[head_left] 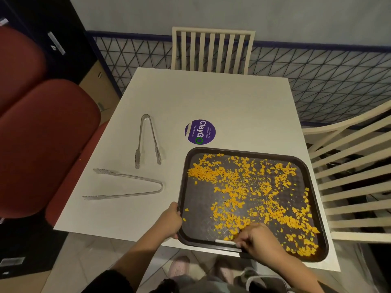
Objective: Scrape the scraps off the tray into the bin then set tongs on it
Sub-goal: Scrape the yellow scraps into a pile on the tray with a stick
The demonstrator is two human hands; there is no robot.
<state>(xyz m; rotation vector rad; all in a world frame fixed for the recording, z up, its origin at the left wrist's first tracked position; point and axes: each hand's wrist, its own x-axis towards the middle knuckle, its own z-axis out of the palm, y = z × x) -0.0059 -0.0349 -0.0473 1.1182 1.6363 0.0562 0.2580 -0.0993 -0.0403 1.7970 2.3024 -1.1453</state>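
A dark brown tray (313, 178) lies on the near right of the white table (211, 98), strewn with many small orange scraps (243, 187). My left hand (171, 222) grips the tray's left rim near its front corner. My right hand (257, 237) rests on the tray's front part, closed on a small scraper (225, 242) with a pale edge that lies along the front rim. Two metal tongs lie left of the tray: one (148, 140) points toward me, the other (124, 185) lies sideways, both with arms spread. No bin is clearly visible.
A purple round sticker (200, 132) sits on the table behind the tray. Cream slatted chairs stand at the far side (212, 49) and at the right (349, 178). A red padded bench (42, 134) runs along the left. My shoes (179, 268) show below the table edge.
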